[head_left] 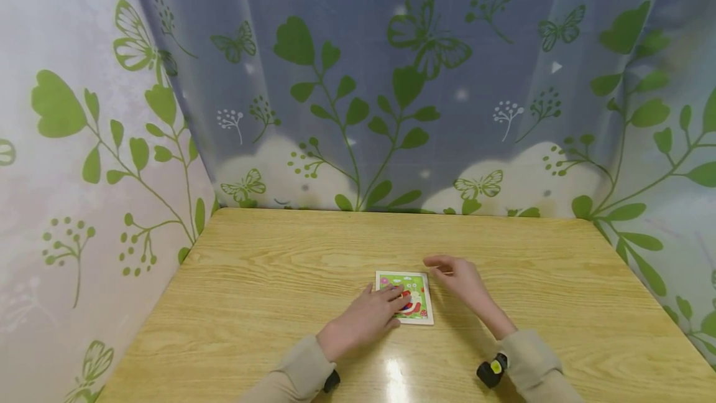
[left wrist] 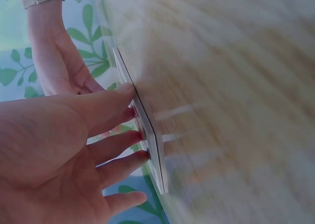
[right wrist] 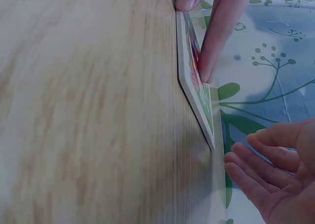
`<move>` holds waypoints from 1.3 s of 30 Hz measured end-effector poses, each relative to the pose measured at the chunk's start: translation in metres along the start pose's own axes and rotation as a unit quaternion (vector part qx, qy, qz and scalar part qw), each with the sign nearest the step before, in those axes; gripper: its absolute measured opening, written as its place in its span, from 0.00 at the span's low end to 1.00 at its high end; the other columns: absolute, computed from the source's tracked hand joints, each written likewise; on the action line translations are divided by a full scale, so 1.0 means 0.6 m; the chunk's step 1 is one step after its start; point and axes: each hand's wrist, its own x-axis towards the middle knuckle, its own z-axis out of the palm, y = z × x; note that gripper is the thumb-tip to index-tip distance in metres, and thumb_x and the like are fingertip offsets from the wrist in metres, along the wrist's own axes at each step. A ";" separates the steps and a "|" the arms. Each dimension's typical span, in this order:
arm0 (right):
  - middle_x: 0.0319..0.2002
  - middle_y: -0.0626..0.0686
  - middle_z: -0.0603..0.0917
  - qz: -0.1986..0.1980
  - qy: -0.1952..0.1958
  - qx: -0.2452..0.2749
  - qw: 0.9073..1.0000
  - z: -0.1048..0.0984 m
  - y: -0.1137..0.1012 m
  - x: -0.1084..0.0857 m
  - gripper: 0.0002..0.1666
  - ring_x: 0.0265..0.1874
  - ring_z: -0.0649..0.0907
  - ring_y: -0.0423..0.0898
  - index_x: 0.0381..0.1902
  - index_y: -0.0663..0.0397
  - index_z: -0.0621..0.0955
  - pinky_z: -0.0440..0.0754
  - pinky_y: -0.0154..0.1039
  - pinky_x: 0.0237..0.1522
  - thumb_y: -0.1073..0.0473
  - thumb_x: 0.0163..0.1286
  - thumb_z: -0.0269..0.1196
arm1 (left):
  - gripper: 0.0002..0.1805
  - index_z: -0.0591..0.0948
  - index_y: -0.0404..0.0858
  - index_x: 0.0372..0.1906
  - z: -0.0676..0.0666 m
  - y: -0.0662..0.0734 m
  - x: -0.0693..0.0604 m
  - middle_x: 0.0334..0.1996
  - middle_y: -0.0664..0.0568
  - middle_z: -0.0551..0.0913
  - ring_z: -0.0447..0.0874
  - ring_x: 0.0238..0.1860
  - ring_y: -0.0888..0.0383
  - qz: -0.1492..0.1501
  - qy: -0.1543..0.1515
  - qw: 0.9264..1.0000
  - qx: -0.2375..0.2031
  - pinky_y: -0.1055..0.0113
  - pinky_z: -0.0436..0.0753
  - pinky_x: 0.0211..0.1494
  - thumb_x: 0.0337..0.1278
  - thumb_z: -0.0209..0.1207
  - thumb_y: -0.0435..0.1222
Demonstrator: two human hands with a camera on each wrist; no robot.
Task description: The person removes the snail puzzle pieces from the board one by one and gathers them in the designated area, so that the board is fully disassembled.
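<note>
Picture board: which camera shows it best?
The head view: the picture board shows its printed face from above, partly under the left hand. The left wrist view shows mainly its edge; the right wrist view, its face strongly foreshortened.

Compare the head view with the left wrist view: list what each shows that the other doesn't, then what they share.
Only the head view: the butterflies on the curtain and the printed mushroom on the picture board.
Only the left wrist view: the palm of the left grip.
Both: the board with the left grip touching it, the right grip, the wooden table and the curtain's green leaves.
</note>
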 end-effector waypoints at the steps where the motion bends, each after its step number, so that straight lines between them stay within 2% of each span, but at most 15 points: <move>1: 0.51 0.62 0.88 0.001 -0.004 -0.003 1.000 0.001 -0.001 0.000 0.13 0.46 0.88 0.59 0.52 0.63 0.86 0.86 0.53 0.49 0.65 0.74 0.62 | 0.28 0.71 0.46 0.74 -0.001 0.001 0.000 0.74 0.51 0.70 0.68 0.74 0.53 0.000 0.001 1.000 0.004 0.45 0.71 0.72 0.73 0.56 0.47; 12: 0.47 0.58 0.89 0.000 -0.042 -0.040 0.998 0.006 -0.006 0.003 0.12 0.43 0.88 0.54 0.49 0.60 0.88 0.86 0.49 0.45 0.61 0.74 0.62 | 0.28 0.74 0.47 0.72 -0.004 0.004 0.002 0.72 0.52 0.72 0.70 0.72 0.55 0.002 0.004 1.000 0.021 0.47 0.73 0.71 0.71 0.59 0.47; 21: 0.46 0.58 0.89 0.001 -0.052 -0.065 0.997 0.010 -0.011 0.007 0.11 0.42 0.88 0.53 0.48 0.59 0.88 0.86 0.50 0.45 0.61 0.73 0.63 | 0.27 0.75 0.48 0.71 -0.004 0.004 0.003 0.71 0.53 0.73 0.71 0.71 0.57 0.003 0.007 1.000 0.024 0.48 0.74 0.70 0.70 0.60 0.48; 27: 0.44 0.57 0.90 -0.020 -0.054 -0.089 0.994 0.009 -0.014 0.005 0.10 0.40 0.88 0.51 0.46 0.59 0.89 0.87 0.48 0.43 0.63 0.72 0.63 | 0.27 0.76 0.48 0.70 -0.002 0.004 0.004 0.70 0.54 0.74 0.72 0.71 0.57 0.003 0.010 1.000 0.029 0.48 0.74 0.70 0.70 0.60 0.48; 31: 0.42 0.56 0.90 -0.032 -0.052 -0.102 0.993 0.010 -0.014 0.006 0.10 0.38 0.88 0.50 0.46 0.59 0.89 0.87 0.47 0.41 0.63 0.71 0.64 | 0.27 0.75 0.49 0.71 -0.002 0.004 0.005 0.70 0.54 0.75 0.72 0.70 0.57 0.005 0.013 0.999 0.029 0.46 0.75 0.69 0.69 0.60 0.48; 39: 0.40 0.56 0.90 -0.032 -0.050 -0.110 0.992 0.012 -0.018 0.008 0.10 0.35 0.87 0.49 0.46 0.60 0.88 0.86 0.45 0.38 0.64 0.71 0.65 | 0.27 0.76 0.54 0.70 -0.007 0.011 0.004 0.70 0.53 0.75 0.73 0.70 0.58 0.003 0.019 0.999 0.046 0.43 0.74 0.69 0.67 0.61 0.48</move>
